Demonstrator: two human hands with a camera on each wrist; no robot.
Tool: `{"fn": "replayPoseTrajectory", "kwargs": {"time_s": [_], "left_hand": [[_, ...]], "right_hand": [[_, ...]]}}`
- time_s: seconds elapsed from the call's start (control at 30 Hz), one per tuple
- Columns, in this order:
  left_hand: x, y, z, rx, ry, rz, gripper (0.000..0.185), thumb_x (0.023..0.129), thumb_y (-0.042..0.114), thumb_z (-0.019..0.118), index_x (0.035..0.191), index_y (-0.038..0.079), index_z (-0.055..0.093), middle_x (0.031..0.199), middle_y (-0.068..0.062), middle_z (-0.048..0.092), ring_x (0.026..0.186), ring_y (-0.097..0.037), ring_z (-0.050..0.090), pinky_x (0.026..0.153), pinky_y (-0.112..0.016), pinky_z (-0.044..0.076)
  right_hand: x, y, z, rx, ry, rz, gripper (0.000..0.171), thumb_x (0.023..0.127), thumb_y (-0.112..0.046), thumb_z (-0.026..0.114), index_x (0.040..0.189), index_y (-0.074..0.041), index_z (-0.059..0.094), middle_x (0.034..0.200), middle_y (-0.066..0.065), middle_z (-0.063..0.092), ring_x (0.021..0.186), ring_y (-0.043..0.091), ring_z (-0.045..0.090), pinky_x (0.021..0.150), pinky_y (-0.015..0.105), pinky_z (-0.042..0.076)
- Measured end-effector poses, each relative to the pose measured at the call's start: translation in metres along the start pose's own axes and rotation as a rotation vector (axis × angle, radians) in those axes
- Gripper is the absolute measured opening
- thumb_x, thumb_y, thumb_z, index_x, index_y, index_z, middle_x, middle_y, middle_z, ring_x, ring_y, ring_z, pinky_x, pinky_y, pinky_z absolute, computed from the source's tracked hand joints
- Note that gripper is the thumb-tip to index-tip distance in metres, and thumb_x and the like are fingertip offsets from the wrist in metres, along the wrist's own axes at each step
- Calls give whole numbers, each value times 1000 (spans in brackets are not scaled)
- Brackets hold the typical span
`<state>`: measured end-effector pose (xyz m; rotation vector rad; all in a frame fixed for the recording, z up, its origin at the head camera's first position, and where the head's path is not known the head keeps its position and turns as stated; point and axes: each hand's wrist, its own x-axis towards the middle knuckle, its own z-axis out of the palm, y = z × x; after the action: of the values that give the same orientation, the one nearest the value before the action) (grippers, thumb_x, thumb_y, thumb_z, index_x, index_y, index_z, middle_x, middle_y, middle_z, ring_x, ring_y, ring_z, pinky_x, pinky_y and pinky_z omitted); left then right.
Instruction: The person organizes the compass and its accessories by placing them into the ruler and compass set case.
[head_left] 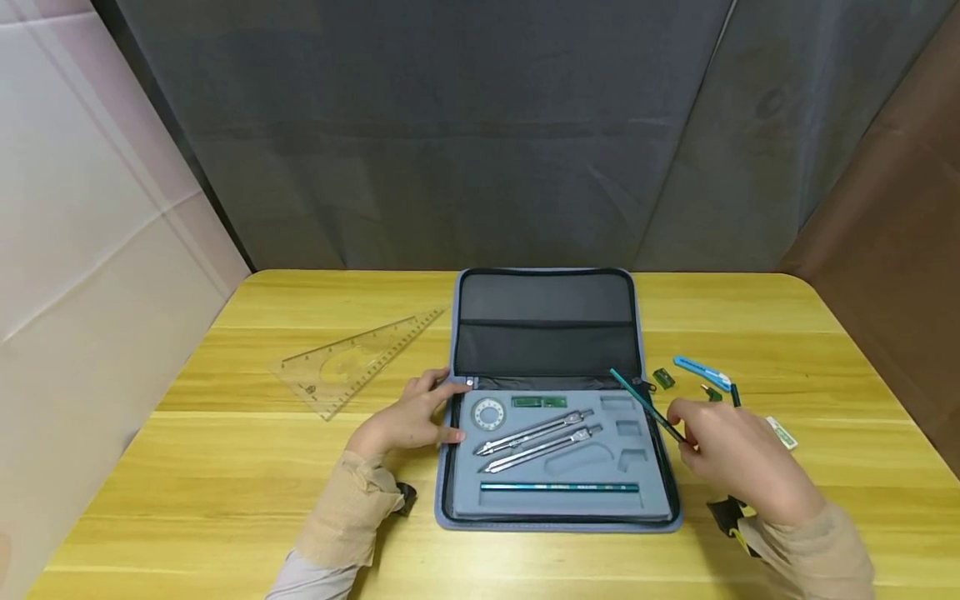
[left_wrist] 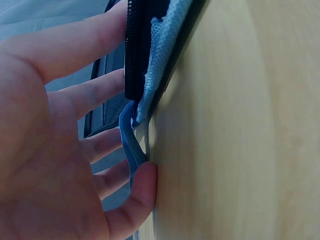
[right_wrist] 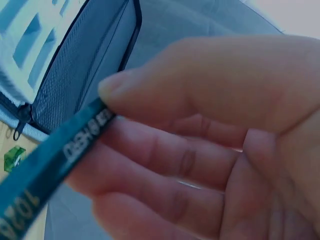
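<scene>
**Pencil held over open geometry case**

I see the zip case (head_left: pixel 558 400) lying open on the table (head_left: pixel 225 467). Left hand (head_left: pixel 408 421), fingers spread, steadies its left edge. Right hand (head_left: pixel 738 462) pinches a teal pencil (head_left: pixel 647 406), angled over the case's right side.

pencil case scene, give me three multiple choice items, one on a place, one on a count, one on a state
1. Where does the clear set square lie?
A. left of the case
B. inside the case
C. right of the case

2. How many compasses lie in the foam tray?
A. none
B. two
C. four

3. What is the right hand doing?
A. lying flat on the table
B. pinching a teal pencil
C. holding the zipper

Answers: 1 A, it rests on the table left of the open case. 2 B, two metal ones lie side by side. 3 B, thumb and fingers pinch the pencil in the right wrist view.
</scene>
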<state>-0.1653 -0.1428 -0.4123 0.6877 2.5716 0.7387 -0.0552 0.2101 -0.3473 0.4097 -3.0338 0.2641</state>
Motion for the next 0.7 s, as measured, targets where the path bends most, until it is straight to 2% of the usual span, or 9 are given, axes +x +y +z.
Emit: {"fn": "replayPoseTrajectory", "kwargs": {"time_s": [0.13,0.37,0.53,0.7], "left_hand": [[0,0,0,-1,-1,5,61,79,31,69,133,20,44,147,-17,16,129,-38,19,100,-56,25],[0,0,0,0,-4,-1,60,79,32,69,133,21,44,147,-17,16,130,-38,18,100,-56,25],[0,-1,0,5,-4,1,61,79,32,69,133,21,44,147,-17,15,130,-38,18,100,-56,25],[1,-2,0,-2,-1,2,61,79,32,70,133,22,44,148,-16,14,130,-37,17,100,-57,25]], "right_hand": [[2,-2,2,6,-5,-19,19,70,1,66,82,-12,60,59,-9,46,49,7,37,42,25,29],[4,-9,4,4,-38,5,20,70,-2,68,86,-14,64,65,-10,52,54,7,41,44,25,32],[4,-17,8,4,-1,-56,21,70,-1,68,84,-16,65,66,-10,53,51,5,38,43,23,30],[6,-27,16,13,29,-147,25,70,1,67,88,-16,68,79,-7,62,48,1,35,41,20,27]]}}
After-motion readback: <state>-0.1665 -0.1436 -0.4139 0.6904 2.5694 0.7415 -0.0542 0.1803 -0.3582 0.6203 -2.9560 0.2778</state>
